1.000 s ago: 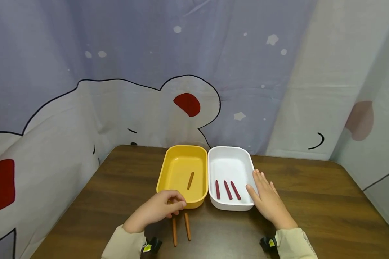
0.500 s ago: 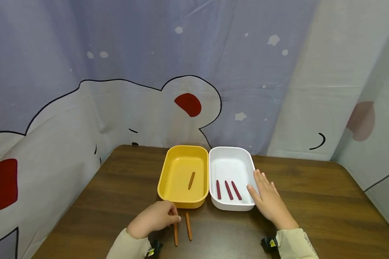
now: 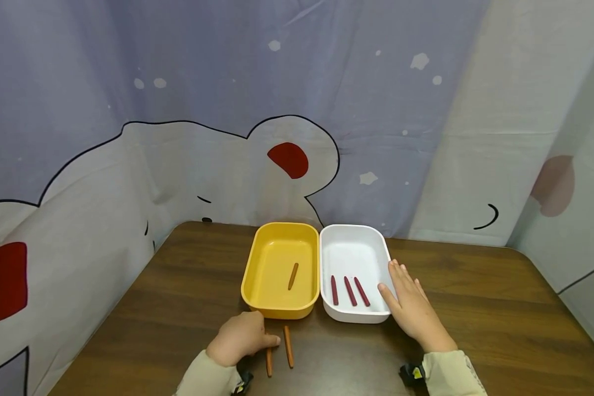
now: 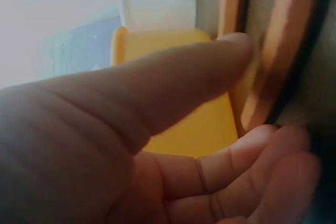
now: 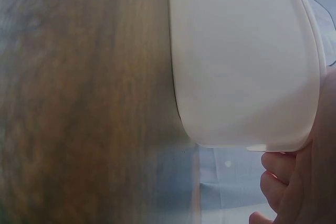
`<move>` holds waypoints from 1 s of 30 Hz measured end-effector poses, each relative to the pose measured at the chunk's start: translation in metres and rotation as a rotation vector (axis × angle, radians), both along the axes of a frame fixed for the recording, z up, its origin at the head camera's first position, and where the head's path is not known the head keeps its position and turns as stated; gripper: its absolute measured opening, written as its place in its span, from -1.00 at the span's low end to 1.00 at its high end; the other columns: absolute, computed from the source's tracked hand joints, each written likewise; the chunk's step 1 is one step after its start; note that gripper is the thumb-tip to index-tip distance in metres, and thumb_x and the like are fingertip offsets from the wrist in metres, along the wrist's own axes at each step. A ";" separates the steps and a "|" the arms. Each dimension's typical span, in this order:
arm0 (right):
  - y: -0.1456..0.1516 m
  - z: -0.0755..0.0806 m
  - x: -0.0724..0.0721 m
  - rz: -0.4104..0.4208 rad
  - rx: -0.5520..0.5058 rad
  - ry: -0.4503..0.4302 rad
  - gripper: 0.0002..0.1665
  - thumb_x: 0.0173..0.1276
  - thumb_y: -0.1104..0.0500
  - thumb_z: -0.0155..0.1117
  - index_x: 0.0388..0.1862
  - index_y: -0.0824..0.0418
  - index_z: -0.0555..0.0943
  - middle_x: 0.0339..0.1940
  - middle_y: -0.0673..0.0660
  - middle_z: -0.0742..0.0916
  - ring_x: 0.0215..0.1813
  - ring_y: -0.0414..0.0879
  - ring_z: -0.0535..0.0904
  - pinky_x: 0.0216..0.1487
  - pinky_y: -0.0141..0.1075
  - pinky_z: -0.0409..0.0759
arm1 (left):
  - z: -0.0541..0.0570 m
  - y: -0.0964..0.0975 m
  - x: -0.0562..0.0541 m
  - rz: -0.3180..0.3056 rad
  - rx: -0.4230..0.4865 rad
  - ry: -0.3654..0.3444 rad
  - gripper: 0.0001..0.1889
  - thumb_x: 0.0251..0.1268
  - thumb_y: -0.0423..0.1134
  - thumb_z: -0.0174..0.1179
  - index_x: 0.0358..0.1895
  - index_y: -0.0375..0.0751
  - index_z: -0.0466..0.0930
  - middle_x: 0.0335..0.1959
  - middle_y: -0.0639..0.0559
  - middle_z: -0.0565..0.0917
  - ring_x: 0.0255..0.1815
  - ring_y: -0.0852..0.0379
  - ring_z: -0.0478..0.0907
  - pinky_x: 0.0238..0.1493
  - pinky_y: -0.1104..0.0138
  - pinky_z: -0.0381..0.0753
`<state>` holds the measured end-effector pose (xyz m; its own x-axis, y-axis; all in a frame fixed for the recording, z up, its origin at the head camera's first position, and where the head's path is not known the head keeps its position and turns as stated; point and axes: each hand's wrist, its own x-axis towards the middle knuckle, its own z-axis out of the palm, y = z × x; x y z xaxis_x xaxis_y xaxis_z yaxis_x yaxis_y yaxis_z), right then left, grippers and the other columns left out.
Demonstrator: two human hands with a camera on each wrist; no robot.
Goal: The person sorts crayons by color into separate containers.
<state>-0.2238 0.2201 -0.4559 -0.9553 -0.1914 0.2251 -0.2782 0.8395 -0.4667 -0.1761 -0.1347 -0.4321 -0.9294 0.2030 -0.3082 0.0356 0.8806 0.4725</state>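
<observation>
My left hand (image 3: 241, 336) is over a brown crayon-like stick (image 3: 269, 364) that lies on the table. In the left wrist view a gap shows between thumb and fingers, with that stick (image 4: 283, 40) beyond them, not visibly gripped. A second brown stick (image 3: 289, 346) lies just to the right. One more brown stick (image 3: 293, 276) is in the yellow tray (image 3: 251, 275). Three dark red sticks (image 3: 350, 291) lie in the white tray (image 3: 351, 318). My right hand (image 3: 412, 308), fingers straight, rests against that tray's right rim.
The two trays stand side by side on a brown wooden table (image 3: 475, 308), the yellow one on the left. A printed curtain (image 3: 218, 66) hangs behind the table and along its sides.
My left hand has come down from the yellow tray's front edge to the left brown stick on the table. The right hand has stayed at the white tray.
</observation>
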 end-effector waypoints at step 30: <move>0.000 0.001 0.000 0.009 -0.007 -0.011 -0.15 0.66 -0.17 -0.11 0.62 0.41 0.07 0.62 0.38 0.17 0.62 0.35 -0.01 0.51 0.34 -0.04 | 0.019 -0.002 0.007 -0.314 0.140 0.150 -0.83 0.39 -0.30 0.27 -0.36 -0.01 0.49 -0.54 0.22 0.45 -0.58 0.28 0.32 -0.52 0.37 0.33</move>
